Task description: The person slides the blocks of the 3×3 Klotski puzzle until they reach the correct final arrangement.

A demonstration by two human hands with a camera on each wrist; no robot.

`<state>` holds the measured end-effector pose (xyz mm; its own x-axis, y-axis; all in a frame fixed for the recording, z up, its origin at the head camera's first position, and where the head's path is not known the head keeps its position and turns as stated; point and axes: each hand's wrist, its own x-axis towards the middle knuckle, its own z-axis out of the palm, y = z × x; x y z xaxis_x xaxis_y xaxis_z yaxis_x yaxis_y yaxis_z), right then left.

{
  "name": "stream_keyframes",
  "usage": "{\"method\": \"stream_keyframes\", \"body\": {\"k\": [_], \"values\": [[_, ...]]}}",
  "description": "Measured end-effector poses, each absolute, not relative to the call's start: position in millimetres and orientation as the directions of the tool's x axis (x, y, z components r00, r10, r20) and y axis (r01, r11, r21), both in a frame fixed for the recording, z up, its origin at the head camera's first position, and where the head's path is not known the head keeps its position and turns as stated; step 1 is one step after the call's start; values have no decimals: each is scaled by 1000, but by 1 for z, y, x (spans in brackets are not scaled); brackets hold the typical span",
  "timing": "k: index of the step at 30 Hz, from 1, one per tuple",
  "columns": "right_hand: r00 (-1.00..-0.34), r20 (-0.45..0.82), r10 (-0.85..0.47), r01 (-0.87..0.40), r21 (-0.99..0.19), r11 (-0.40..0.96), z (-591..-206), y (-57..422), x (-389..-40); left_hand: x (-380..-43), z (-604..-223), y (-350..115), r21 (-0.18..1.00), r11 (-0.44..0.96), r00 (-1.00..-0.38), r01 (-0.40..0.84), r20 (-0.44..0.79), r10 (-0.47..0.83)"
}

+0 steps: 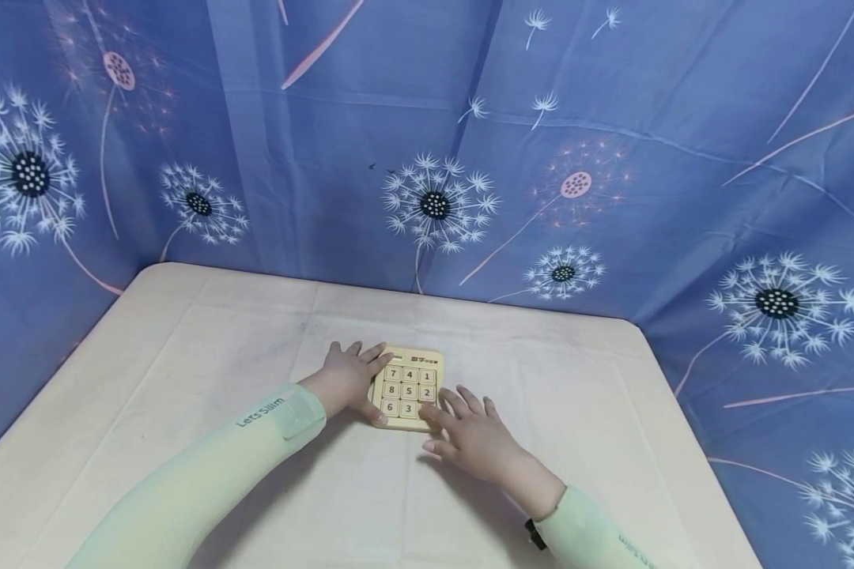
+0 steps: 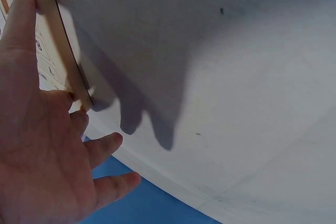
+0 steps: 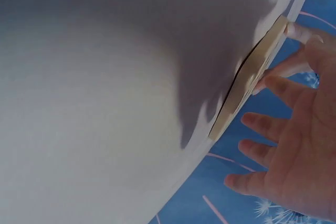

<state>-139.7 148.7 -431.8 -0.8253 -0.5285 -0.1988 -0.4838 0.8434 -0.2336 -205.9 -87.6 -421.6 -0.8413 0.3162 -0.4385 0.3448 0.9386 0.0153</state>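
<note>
A light wooden number puzzle board (image 1: 409,391) with square tiles lies flat on the table. Its visible tiles read 7, 4, 1, then 8, 5, 2, then 6, 3; fingers cover the lower right cell. My left hand (image 1: 349,379) is spread along the board's left side, its thumb on the lower left corner of the frame and its index finger near the upper left. In the left wrist view, the thumb (image 2: 20,19) lies straight over the rim. My right hand (image 1: 473,435) hovers at the lower right, index fingertip at the lower right cell, other fingers loosely extended.
A pale cloth covers the table (image 1: 256,316), which has rounded far corners. Blue curtains (image 1: 327,158) with dandelion prints hang behind it and along both sides. Both forearms wear light green sleeves (image 1: 206,458).
</note>
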Motion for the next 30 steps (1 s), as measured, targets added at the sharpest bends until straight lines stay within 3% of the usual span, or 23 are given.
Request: {"method": "stream_keyframes", "body": {"k": [30], "values": [[-812, -193, -551, -516, -202, 832, -437, 140, -135, -205, -423, -88, 16, 938, -845, 346, -430, 319]]}}
